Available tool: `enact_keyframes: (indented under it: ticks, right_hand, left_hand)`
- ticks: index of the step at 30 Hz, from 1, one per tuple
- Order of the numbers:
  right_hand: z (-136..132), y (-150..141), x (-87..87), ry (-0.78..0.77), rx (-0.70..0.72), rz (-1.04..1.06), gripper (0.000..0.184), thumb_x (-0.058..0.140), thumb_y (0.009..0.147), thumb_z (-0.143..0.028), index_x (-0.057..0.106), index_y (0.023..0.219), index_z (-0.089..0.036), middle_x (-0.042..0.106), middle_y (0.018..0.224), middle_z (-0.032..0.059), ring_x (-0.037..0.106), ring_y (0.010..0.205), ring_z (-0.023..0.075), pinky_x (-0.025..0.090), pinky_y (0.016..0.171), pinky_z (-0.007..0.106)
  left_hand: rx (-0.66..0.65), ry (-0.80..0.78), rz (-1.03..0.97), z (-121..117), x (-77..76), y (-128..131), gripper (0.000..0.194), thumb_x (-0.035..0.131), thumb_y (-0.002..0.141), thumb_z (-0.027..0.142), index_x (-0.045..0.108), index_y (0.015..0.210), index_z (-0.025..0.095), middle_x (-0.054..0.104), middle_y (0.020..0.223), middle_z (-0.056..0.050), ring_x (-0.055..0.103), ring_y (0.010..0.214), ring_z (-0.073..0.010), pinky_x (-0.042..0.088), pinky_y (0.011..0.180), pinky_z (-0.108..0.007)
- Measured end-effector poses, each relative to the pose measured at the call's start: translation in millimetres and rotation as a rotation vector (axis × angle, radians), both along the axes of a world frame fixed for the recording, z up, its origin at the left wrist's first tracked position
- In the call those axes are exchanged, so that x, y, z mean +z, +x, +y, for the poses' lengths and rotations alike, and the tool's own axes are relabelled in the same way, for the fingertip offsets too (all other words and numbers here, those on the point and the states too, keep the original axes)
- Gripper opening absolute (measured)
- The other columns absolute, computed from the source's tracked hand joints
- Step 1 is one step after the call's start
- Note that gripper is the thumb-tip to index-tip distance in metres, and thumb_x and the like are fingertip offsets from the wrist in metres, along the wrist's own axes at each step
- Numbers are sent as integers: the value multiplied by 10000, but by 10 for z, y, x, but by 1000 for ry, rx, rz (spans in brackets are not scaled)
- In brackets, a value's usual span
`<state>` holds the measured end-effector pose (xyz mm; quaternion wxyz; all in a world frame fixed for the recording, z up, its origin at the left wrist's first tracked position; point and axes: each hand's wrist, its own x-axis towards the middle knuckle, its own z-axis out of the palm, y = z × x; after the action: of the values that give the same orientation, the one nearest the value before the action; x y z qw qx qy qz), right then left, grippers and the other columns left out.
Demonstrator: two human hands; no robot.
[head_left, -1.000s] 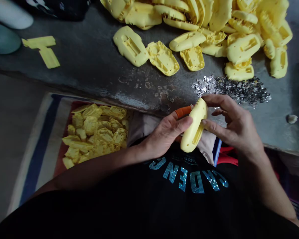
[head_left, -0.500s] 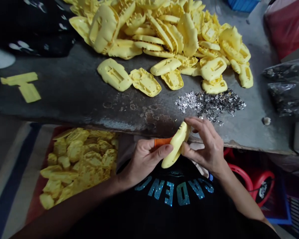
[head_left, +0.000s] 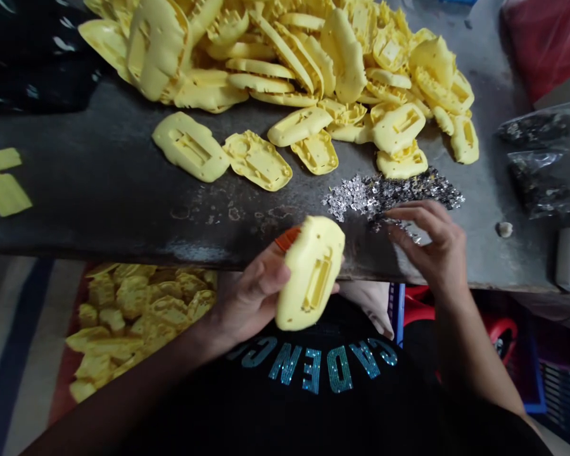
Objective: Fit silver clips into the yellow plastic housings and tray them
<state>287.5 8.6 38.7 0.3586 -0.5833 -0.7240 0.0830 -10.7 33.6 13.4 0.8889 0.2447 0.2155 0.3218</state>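
My left hand [head_left: 254,294] is closed round a yellow plastic shell [head_left: 312,273], held upright above my lap with its slotted outer face towards me. An orange cover [head_left: 287,239] wraps a finger of that hand. Over the front of a heap of small metal clips [head_left: 356,195] is my right hand [head_left: 432,244]. Its thumb and forefinger come together in a pinch at the heap's edge; whether a clip is between the tips is too small to tell.
A large pile of yellow shells [head_left: 247,66] covers the back of the grey table [head_left: 99,209]. Yellow tape strips [head_left: 4,190] lie at left, plastic bags of dark parts [head_left: 539,183] at right. Below the table edge, more yellow shells [head_left: 137,316] fill a container. Someone's dark patterned clothing [head_left: 33,57] shows top left.
My right hand has let go of the shell and moved right to the metal clips. My left hand has turned the shell so its slotted face shows. The view has shifted slightly.
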Motion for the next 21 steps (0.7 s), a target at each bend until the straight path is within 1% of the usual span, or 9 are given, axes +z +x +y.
enact_keyframes:
  ticks: [1,2,4,6,8,12,15,17,21]
  right_hand:
    - [52,65,-56,28,-79,-103,69,782,1072,-302,833,1116,-314,847,1118,46,758,1063,282,582,968,508]
    - [95,103,-115,29,-118,-205,75,771,1074,-291,841,1077,-317,840,1104,51,734,1068,294,548,978,526]
    - [149,112,-226,-17,-105,-370,101,762,1078,-299,848,1115,-336,835,1189,64,690,1140,324,491,995,549]
    - [154,90,-297,-52,-74,-452,123,755,1088,-324,838,1175,-349,822,1303,67,655,1224,343,455,1010,556]
    - [117,104,-313,-44,-81,-466,102,757,1092,-357,829,1163,-345,818,1321,61,647,1239,346,438,999,545]
    - [-19,246,-228,-3,-143,-379,98,747,1100,-359,825,1157,-345,835,1235,56,670,1167,333,443,941,504]
    - [-112,272,-196,35,-171,-317,82,760,1094,-331,829,1138,-336,841,1172,55,680,1112,318,443,926,493]
    - [-157,207,-233,46,-162,-350,54,789,1078,-338,834,1107,-335,837,1138,51,677,1101,315,432,911,491]
    - [-237,44,-349,19,-121,-465,79,782,1090,-351,836,1144,-333,827,1132,59,665,1086,314,426,899,501]
  left_hand:
    - [69,11,30,12,11,-11,572,926,945,547,782,1447,314,829,1461,-96,802,1326,-330,701,1078,-456]
    - [130,14,63,19,19,-19,582,916,947,570,788,1451,307,820,1483,-94,774,1378,-338,696,1086,-447]
    - [194,-5,120,24,24,-23,586,914,946,581,794,1454,314,812,1505,-83,731,1450,-350,692,1086,-439]
    - [196,-13,139,18,16,-18,595,916,939,594,801,1455,320,801,1529,-77,701,1495,-364,691,1089,-444]
    - [174,-5,136,4,2,-15,581,907,946,604,811,1448,327,798,1539,-67,696,1507,-364,692,1092,-441]
    - [164,8,162,-32,-17,-24,601,864,978,637,791,1494,337,802,1533,-60,689,1515,-362,680,1111,-437]
    - [165,21,177,-59,-20,-14,595,824,1003,646,793,1482,296,813,1507,-91,680,1518,-381,675,1107,-446]
    - [166,23,180,-76,-21,5,553,813,1014,622,805,1445,276,820,1491,-100,688,1505,-391,680,1088,-450]
    - [167,-6,184,-107,-21,33,487,836,1001,587,827,1381,283,835,1457,-72,699,1489,-401,691,1071,-454]
